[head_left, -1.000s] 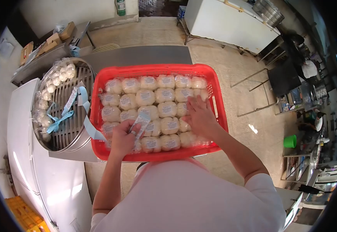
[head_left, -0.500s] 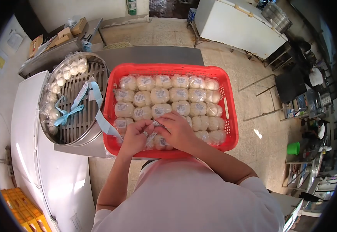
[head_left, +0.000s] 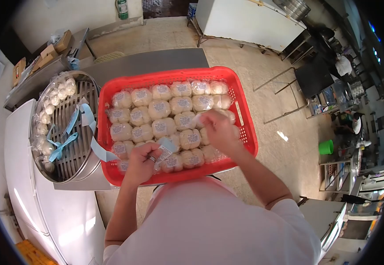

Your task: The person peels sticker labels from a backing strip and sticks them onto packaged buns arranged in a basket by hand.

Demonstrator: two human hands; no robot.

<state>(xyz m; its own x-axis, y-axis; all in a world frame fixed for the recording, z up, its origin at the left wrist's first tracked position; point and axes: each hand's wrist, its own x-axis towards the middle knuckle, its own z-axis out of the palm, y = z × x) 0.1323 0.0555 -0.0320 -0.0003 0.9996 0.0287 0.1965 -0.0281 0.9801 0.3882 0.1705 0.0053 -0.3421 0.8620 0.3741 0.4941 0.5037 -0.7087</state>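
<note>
A red basket (head_left: 246, 112) holds rows of wrapped white buns (head_left: 160, 109), many with printed labels on top. My left hand (head_left: 141, 161) is closed on a light-blue strip of labels (head_left: 167, 146) above the basket's near left part. The strip's long tail (head_left: 102, 152) hangs over the basket's left edge. My right hand (head_left: 218, 128) is over the right-hand buns, fingers pinched on a small white label (head_left: 198, 119). Some buns under both hands are hidden.
A round slatted steamer (head_left: 75, 132) on the left bears small wrapped balls (head_left: 46, 118) and a blue ribbon (head_left: 61, 147). Both stand on a grey metal table (head_left: 156, 59). A white freezer (head_left: 240, 24) is at the back, with a green bucket (head_left: 326, 147) far right.
My right hand first left the buns on the right and met my left hand at the strip. Now it is back over the right-hand buns with a label. The view has shifted.
</note>
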